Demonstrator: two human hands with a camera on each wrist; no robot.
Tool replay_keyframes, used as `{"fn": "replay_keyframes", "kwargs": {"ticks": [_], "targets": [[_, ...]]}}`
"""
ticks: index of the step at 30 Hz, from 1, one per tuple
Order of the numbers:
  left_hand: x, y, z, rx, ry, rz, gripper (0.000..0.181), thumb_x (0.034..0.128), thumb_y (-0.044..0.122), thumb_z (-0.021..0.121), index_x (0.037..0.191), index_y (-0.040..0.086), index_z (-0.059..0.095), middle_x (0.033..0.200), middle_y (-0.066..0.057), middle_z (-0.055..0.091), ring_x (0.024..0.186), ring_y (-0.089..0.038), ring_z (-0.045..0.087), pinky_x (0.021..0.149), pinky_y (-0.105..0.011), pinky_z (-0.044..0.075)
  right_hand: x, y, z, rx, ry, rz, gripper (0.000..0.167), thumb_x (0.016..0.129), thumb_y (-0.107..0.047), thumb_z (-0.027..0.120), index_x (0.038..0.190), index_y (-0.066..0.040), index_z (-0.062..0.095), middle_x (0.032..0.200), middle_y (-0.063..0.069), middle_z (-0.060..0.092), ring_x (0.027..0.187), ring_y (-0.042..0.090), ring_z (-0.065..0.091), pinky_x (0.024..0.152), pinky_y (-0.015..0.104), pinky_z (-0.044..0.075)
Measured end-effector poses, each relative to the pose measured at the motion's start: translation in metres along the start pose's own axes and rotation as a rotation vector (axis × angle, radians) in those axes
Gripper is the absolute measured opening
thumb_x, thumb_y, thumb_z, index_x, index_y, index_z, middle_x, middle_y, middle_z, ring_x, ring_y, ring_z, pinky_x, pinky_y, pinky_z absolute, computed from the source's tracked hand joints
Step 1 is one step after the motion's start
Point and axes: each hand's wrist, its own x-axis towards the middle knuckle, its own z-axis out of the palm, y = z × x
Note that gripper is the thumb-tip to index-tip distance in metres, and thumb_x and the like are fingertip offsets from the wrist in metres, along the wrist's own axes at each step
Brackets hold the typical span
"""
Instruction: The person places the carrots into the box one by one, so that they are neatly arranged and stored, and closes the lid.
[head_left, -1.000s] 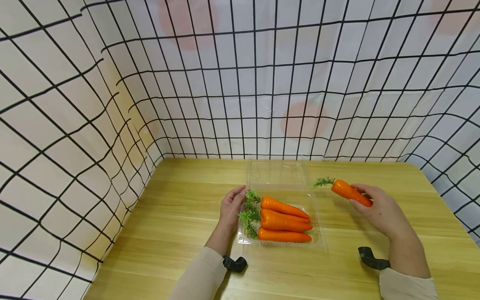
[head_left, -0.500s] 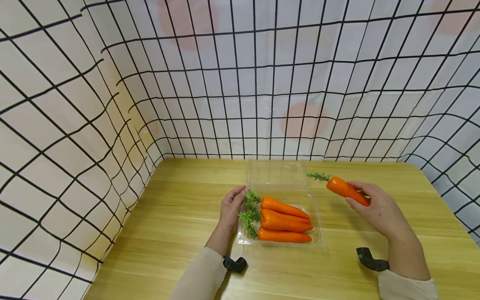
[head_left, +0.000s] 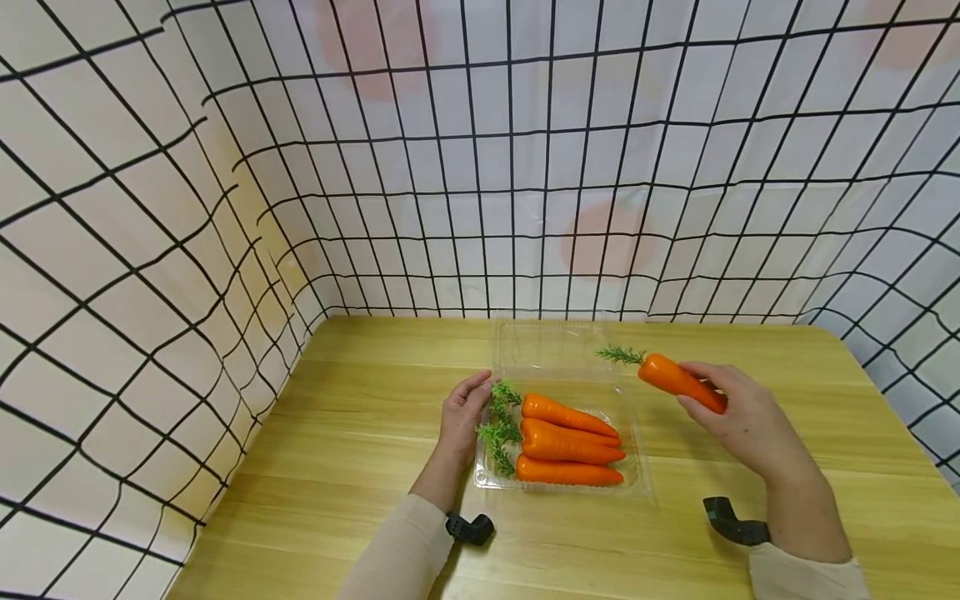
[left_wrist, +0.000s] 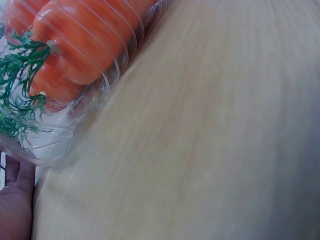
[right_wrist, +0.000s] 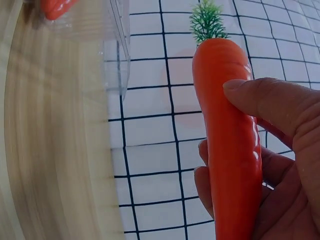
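Observation:
An orange carrot with a green leafy top is in my right hand, raised over the table to the right of a clear plastic clamshell box. Thumb and fingers wrap its body, as the right wrist view shows, with the leaves pointing away from the palm. Inside the box lie several carrots, side by side, leaves to the left. My left hand rests at the left side of the box, its fingers fairly straight against the plastic. The thumb is hard to make out there.
The box's clear lid lies folded back toward the rear of the wooden table. Behind and along both sides stands a white cloth wall with a black grid. Each wrist wears a black device.
My right hand has moved left with the carrot, bringing its leaves nearer the lid. The left hand, the box and the carrots in it have stayed put.

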Motion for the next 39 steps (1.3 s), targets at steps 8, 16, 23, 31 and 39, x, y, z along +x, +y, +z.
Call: {"fn": "replay_keyframes", "kwargs": {"ticks": [8,16,23,31,39], "targets": [[0.001,0.0,0.0,-0.001,0.003,-0.015,0.036,0.1005,0.012,0.062,0.133,-0.003,0.062,0.12,-0.012,0.074,0.066,-0.005,0.047,0.057,-0.017,0.039,-0.001,-0.011,0.002,-0.001,0.001,-0.036,0.05,0.098,-0.03,0.07,0.142,-0.01,0.057,0.126,0.017,0.063,0.099,0.031,0.059,0.078,0.04,0.049],[0.0,0.0,0.001,0.021,0.025,-0.019,0.036,0.0998,0.014,0.063,0.132,-0.002,0.063,0.118,-0.008,0.075,0.078,-0.003,0.057,0.063,-0.017,0.043,0.0,-0.02,0.007,0.006,-0.003,-0.088,0.048,0.098,-0.028,0.07,0.14,-0.009,0.059,0.125,0.016,0.064,0.097,0.029,0.06,0.078,0.038,0.051],[0.001,-0.001,0.0,-0.02,0.012,-0.009,0.036,0.0999,0.011,0.062,0.132,-0.005,0.062,0.098,0.01,0.074,0.067,-0.005,0.048,0.057,-0.017,0.038,0.001,-0.028,0.011,0.02,-0.044,-0.099,0.048,0.099,-0.031,0.068,0.141,-0.01,0.058,0.13,0.017,0.063,0.099,0.029,0.061,0.077,0.035,0.053],[0.003,-0.003,0.0,-0.022,0.011,-0.017,0.035,0.0997,0.01,0.063,0.132,-0.004,0.062,0.099,0.008,0.074,0.066,-0.005,0.047,0.056,-0.018,0.037,0.001,-0.04,0.016,0.051,-0.076,-0.122,0.046,0.099,-0.031,0.068,0.14,-0.013,0.059,0.126,0.012,0.064,0.096,0.025,0.06,0.074,0.029,0.052],[0.001,-0.001,0.0,-0.013,0.004,-0.015,0.035,0.1,0.012,0.063,0.132,-0.003,0.062,0.1,0.008,0.075,0.068,-0.005,0.048,0.057,-0.018,0.038,0.001,-0.048,0.021,0.052,-0.072,-0.165,0.044,0.098,-0.03,0.069,0.138,-0.014,0.061,0.126,0.009,0.066,0.099,0.023,0.063,0.078,0.031,0.055]]}}
